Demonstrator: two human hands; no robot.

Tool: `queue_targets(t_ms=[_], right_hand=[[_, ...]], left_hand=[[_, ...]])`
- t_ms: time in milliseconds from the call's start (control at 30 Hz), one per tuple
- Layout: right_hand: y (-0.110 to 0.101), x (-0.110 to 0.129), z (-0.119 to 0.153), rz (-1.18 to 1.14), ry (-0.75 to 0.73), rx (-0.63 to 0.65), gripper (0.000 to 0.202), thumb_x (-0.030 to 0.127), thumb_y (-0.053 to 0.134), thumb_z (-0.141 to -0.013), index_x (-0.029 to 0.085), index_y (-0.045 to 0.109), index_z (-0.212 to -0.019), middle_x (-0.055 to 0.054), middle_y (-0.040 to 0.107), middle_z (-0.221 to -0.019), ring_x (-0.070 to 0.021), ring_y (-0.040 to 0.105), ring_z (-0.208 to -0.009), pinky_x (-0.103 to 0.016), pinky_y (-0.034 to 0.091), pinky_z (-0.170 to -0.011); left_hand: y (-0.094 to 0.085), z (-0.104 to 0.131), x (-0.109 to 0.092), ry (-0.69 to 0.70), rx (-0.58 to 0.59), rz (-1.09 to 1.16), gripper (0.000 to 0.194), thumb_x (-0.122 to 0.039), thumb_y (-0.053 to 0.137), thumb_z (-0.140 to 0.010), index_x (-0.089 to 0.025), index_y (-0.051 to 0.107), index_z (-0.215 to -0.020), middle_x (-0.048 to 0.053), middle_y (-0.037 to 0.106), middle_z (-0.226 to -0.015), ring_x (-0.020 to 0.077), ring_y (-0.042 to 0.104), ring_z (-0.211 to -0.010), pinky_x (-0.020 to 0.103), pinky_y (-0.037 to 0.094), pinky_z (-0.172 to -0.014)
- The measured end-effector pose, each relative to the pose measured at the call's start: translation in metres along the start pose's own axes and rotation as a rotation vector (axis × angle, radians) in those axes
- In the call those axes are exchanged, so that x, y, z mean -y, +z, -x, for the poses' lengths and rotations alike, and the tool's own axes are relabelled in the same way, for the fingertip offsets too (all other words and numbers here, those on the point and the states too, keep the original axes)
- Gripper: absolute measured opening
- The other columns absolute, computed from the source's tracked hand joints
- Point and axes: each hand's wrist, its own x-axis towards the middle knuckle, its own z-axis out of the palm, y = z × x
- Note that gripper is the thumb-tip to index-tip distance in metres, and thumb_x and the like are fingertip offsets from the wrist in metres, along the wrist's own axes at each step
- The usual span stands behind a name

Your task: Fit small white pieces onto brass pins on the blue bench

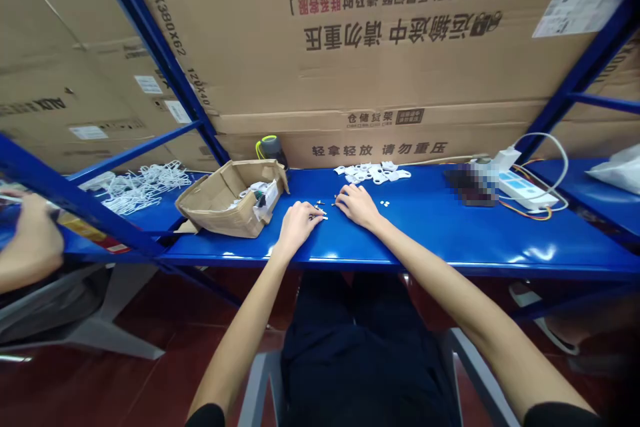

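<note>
My left hand [299, 225] rests on the blue shelf top, its fingers closed together over small parts. Tiny white and metallic pieces [325, 217] lie at its fingertips, too small to name. Just to the right, my right hand [357, 205] has curled fingers with their tips down on the surface. A small metallic bit shows at those tips; what the fingers hold is hidden. Between the hands lie a few more small metal parts [320, 203]. Several little white pieces [385, 203] sit right of my right hand. Beyond it is a pile of flat white plastic pieces with round holes [375, 172].
An open cardboard box [210, 210] with mixed parts stands at left, a dark bottle [273, 147] behind it. White wire hooks [143, 187] lie farther left, near another person's hand [35, 230]. At right are a power strip [525, 190], cables and a blurred dark object [470, 185].
</note>
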Motion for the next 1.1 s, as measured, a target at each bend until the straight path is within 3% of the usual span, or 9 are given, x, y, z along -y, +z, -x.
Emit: queue_targets(t_ms=[333,533,633,767,900,1100], right_hand=[[0.007,-0.002,-0.011,0.002,0.136,-0.046,0.026,0.031,0.054,-0.107,0.022,0.078,-0.109,-0.015,0.070,-0.116,-0.0313,0.060,-0.114,-0.045,0.044,-0.095],[-0.018,-0.039,0.015,-0.014,0.258,-0.104,0.031,0.021,0.048,-0.106,0.021,0.076,-0.117,-0.015,0.073,-0.119,-0.0301,0.062,-0.116,-0.043,0.047,-0.098],[-0.040,-0.067,0.043,-0.014,0.281,-0.118,0.033,0.017,0.046,-0.103,0.018,0.077,-0.115,-0.016,0.074,-0.121,-0.0318,0.062,-0.117,-0.046,0.047,-0.100],[-0.059,-0.090,0.077,-0.053,0.237,-0.079,0.031,0.018,0.050,-0.101,0.022,0.078,-0.112,-0.011,0.075,-0.117,-0.0287,0.064,-0.113,-0.043,0.048,-0.099],[-0.061,-0.086,0.088,-0.085,0.229,-0.078,0.029,0.023,0.053,-0.101,0.024,0.078,-0.117,-0.011,0.073,-0.121,-0.0293,0.062,-0.115,-0.044,0.048,-0.098],[-0.055,-0.062,0.077,-0.088,0.113,0.034,0.030,0.042,0.060,-0.105,0.027,0.079,-0.124,-0.010,0.071,-0.131,-0.0293,0.060,-0.115,-0.044,0.044,-0.096]], left_hand=[[-0.006,0.001,0.004,-0.059,-0.118,0.045,0.021,-0.032,0.066,-0.104,-0.026,0.086,-0.109,0.004,0.080,-0.114,0.0256,0.066,-0.106,0.037,0.049,-0.094],[0.010,-0.012,-0.031,0.010,-0.131,0.008,0.026,-0.032,0.060,-0.106,-0.024,0.083,-0.117,0.007,0.079,-0.118,0.0280,0.065,-0.110,0.039,0.048,-0.095],[0.024,-0.030,-0.051,0.062,-0.087,-0.019,0.027,-0.029,0.059,-0.107,-0.023,0.082,-0.117,0.009,0.078,-0.119,0.0298,0.064,-0.114,0.041,0.047,-0.095],[0.044,-0.060,-0.074,0.138,-0.035,-0.006,0.026,-0.029,0.060,-0.106,-0.022,0.083,-0.117,0.010,0.077,-0.118,0.0293,0.064,-0.114,0.040,0.046,-0.097],[0.056,-0.079,-0.086,0.173,-0.020,0.018,0.025,-0.033,0.067,-0.104,-0.021,0.083,-0.119,0.011,0.076,-0.120,0.0296,0.063,-0.117,0.039,0.046,-0.099],[0.063,-0.074,-0.077,0.147,-0.016,0.050,0.032,-0.038,0.057,-0.110,-0.022,0.084,-0.114,0.010,0.076,-0.113,0.0261,0.065,-0.109,0.035,0.048,-0.093]])
